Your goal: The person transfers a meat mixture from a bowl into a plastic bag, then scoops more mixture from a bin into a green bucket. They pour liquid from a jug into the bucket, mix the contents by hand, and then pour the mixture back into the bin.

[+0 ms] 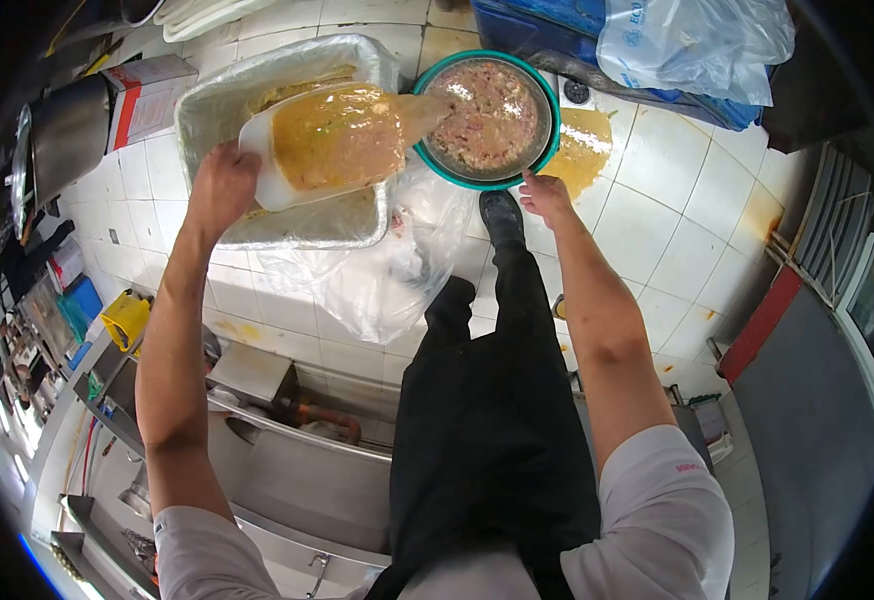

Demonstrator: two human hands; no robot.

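My left hand (225, 185) is closed on the left end of a white container (269, 190), which is tilted to the right over a plastic-lined tub (377, 60). Yellowish liquid with pinkish bits fills the container, and some streams off its right end into a round strainer of minced, pinkish food (487, 112). The strainer sits within a green basin (558, 125). At the basin's lower right rim is my right hand (545, 195), its fingers curled at the edge; how firmly they grip is hard to see.
Clear plastic bags (387, 260) lie below the tub. Yellow liquid (585, 145) is spilled on the tiles right of the basin. A blue crate (547, 30) with a plastic bag (697, 45) stands at the top right, a cardboard box (147, 100) at the left.
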